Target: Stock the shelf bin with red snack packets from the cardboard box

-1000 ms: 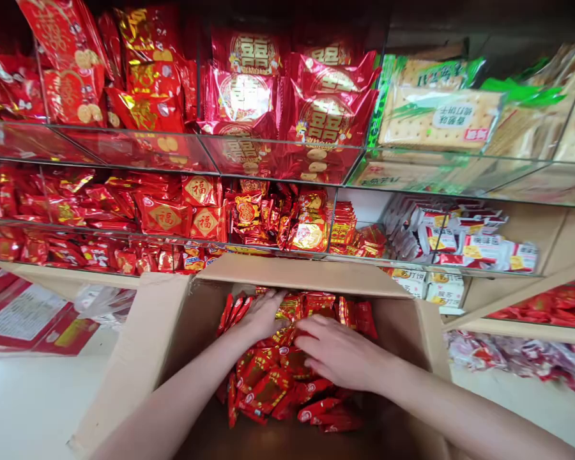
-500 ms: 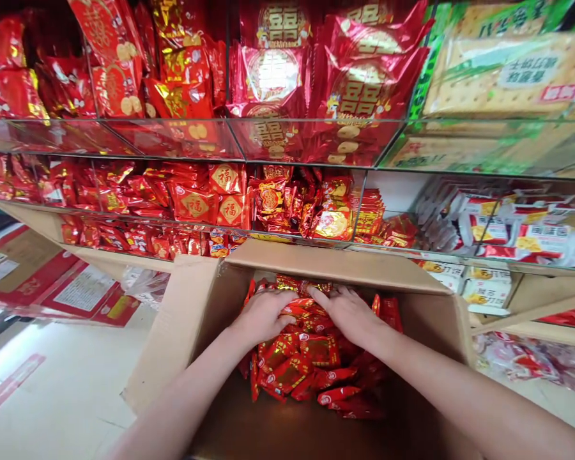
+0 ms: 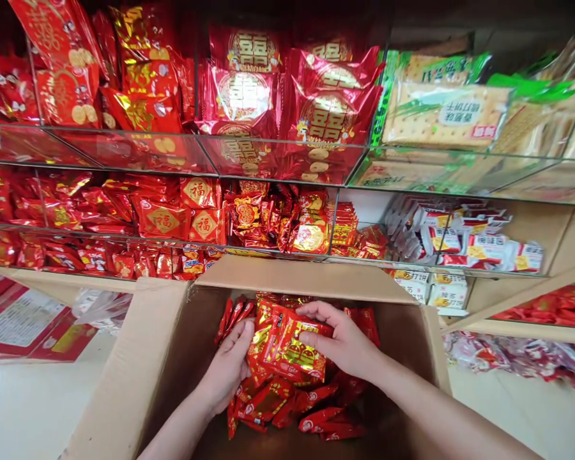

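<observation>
Stack of packets [image 3: 287, 348]: glossy red foil with gold print, flat pillow shapes, crinkled, crimped at the ends. Pressed together as a slanted bundle inside the cardboard box [image 3: 311, 278], toward its far half, over a loose heap [image 3: 287, 402] of like packets on the box bottom.

Clamped from both sides. Left hand [image 3: 227, 367] cupped against the left edge, palm inward, fingers [image 3: 244, 329] curled up along the stack. Right hand [image 3: 349, 345] over the right edge, fingers [image 3: 316, 311] bent across the top, thumb on the front face. Both forearms angled down into the box from the near side.

Box: plain matt brown board, flaps open, far flap close under the lowest shelf.

Behind: tiers of clear-walled shelf bins [image 3: 287, 160]. Shiny red foil bags [image 3: 326, 108] above and to the left, green-banded cracker packs [image 3: 441, 115] upper right, white-and-red wrapped bars [image 3: 479, 243] lower right. Pale smooth floor [image 3: 33, 409] at left.
</observation>
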Demonstrator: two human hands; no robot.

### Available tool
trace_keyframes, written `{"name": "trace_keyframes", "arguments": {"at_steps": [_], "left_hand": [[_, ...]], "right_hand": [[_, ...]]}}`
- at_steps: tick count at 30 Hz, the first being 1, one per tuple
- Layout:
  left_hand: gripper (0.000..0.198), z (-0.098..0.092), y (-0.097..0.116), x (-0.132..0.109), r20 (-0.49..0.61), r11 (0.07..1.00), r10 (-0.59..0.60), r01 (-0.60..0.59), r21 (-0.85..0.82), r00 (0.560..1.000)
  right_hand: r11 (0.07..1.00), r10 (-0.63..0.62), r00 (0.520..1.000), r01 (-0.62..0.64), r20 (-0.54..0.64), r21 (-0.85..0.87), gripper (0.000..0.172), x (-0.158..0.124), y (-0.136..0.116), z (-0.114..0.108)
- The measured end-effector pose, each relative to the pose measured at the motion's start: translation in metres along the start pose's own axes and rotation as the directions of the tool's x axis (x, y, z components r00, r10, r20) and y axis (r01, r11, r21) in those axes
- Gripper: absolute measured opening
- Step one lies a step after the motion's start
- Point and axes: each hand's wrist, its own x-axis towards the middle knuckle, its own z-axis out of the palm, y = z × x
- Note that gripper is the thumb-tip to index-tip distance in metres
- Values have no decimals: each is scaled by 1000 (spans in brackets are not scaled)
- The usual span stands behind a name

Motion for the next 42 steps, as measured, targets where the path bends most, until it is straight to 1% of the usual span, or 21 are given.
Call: {"name": "trace_keyframes", "arguments": {"at_steps": [3,5,7,9,11,14,17,19,20,22,24,26,27,29,30,32,35,37,38,40,42], "left_hand": [[42,2,-5,-2,48,995,-16,21,-97,999],[49,1,-7,-1,57,994,1,5,-106,998],[46,0,-8,0,30,994,16,-12,-104,999],[43,-1,-10,1,16,996,41,-39,-82,999],[41,0,-12,1,46,998,44,-41,-57,998],[40,1,-15,1,124,996,25,-15,-83,992],[45,1,-15,0,123,980,-16,39,-193,992],[48,1,-13,1,79,956,-70,89,-280,994],[48,1,-11,1,48,944,-97,107,-312,994],[50,1,-8,2,-2,930,-143,133,-343,990],[52,0,-5,3,-44,929,-173,148,-339,984],[53,0,-3,3,-66,926,-210,176,-334,976],[51,0,-2,2,-48,917,-238,209,-340,970],[48,0,-1,1,42,881,-308,302,-364,950],[49,0,-2,0,83,865,-328,335,-373,941],[54,-1,-4,0,120,865,-314,336,-372,942],[65,-2,-8,1,43,899,-251,250,-359,967],[68,-4,-9,4,-20,909,-222,200,-364,975],[69,-5,-9,5,-56,915,-207,173,-363,977],[67,-8,-8,7,-87,930,-160,121,-346,983],[61,-10,-7,8,-89,943,-118,83,-323,989]], "right_hand": [[998,12,1000,-11,13,-63,29,-1,5,1],[990,35,999,-31,29,-138,33,-2,3,-2],[969,127,990,-110,63,-219,42,-5,-1,-7],[932,242,962,-193,129,-305,51,-7,-7,-15],[892,308,930,-209,199,-401,50,-10,-11,-22],[850,320,915,-163,245,-501,39,-13,-15,-29],[854,272,924,-104,268,-510,36,-14,-19,-30],[844,220,941,-51,259,-534,33,-15,-21,-28],[835,182,950,-14,252,-550,34,-15,-23,-28],[827,67,962,95,265,-554,35,-15,-25,-28],[824,-76,946,237,314,-514,38,-15,-25,-27],[799,-183,914,353,362,-487,37,-13,-24,-26],[772,-214,901,393,378,-499,36,-12,-22,-24],[703,-236,892,430,385,-567,37,-10,-18,-21],[670,-234,894,433,382,-603,38,-9,-16,-19],[624,-218,898,430,383,-653,40,-8,-13,-17],[612,-180,910,401,373,-682,49,-8,-12,-16],[621,-119,939,323,321,-714,57,-9,-10,-19],[621,-79,953,276,292,-733,58,-10,-9,-22],[612,12,969,188,247,-768,50,-12,-7,-29],[628,101,967,119,232,-769,38,-14,-6,-37]]}}
